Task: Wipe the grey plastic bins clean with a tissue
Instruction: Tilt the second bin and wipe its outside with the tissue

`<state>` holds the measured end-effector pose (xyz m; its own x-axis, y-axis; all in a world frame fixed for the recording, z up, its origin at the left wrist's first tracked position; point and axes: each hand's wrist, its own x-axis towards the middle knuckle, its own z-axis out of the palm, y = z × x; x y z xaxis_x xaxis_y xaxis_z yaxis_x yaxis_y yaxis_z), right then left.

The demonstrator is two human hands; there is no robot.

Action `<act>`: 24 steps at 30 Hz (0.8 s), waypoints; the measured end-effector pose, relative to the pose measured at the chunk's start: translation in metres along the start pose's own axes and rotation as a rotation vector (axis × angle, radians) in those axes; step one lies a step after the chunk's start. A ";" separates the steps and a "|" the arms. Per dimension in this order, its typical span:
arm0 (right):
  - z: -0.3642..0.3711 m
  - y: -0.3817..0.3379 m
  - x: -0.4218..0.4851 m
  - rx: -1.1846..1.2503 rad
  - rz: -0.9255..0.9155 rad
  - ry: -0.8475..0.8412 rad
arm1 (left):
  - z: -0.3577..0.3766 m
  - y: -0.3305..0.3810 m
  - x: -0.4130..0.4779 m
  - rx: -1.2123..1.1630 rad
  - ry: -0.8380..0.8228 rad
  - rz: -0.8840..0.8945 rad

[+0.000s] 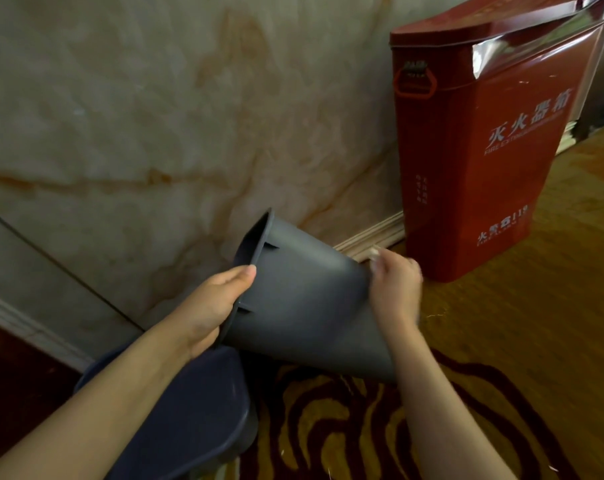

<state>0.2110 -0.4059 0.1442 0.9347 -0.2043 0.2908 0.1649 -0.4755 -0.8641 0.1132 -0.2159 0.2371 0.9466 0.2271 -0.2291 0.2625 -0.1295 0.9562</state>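
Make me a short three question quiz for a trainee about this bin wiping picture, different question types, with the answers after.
1. True or false: the held grey bin stands upright on the carpet.
2. Which hand grips the bin's rim? A) left hand B) right hand
3. Fill in: the white tissue shows at the fingers of the ___ hand.

Key
1. False; it is tilted on its side, base toward the right hand.
2. A
3. right

Also visible: a second bin below the left forearm, and a red fire extinguisher box.
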 end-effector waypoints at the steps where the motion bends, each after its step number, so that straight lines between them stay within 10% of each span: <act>1: 0.005 -0.023 0.000 0.071 -0.131 -0.018 | 0.001 0.002 0.001 0.003 -0.012 -0.005; 5: 0.023 -0.072 -0.002 0.231 -0.384 -0.100 | 0.003 0.007 0.006 0.018 -0.042 -0.022; 15: 0.000 0.057 -0.025 -0.015 0.158 0.082 | -0.005 0.033 0.016 -0.145 -0.125 -0.149; 24: 0.021 -0.084 -0.107 0.314 -0.367 -0.024 | 0.005 0.042 0.016 -0.174 -0.222 -0.159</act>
<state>0.1034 -0.3260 0.1767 0.8035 -0.0495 0.5933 0.5688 -0.2302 -0.7896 0.1406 -0.2228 0.2726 0.9189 0.0132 -0.3944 0.3929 0.0618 0.9175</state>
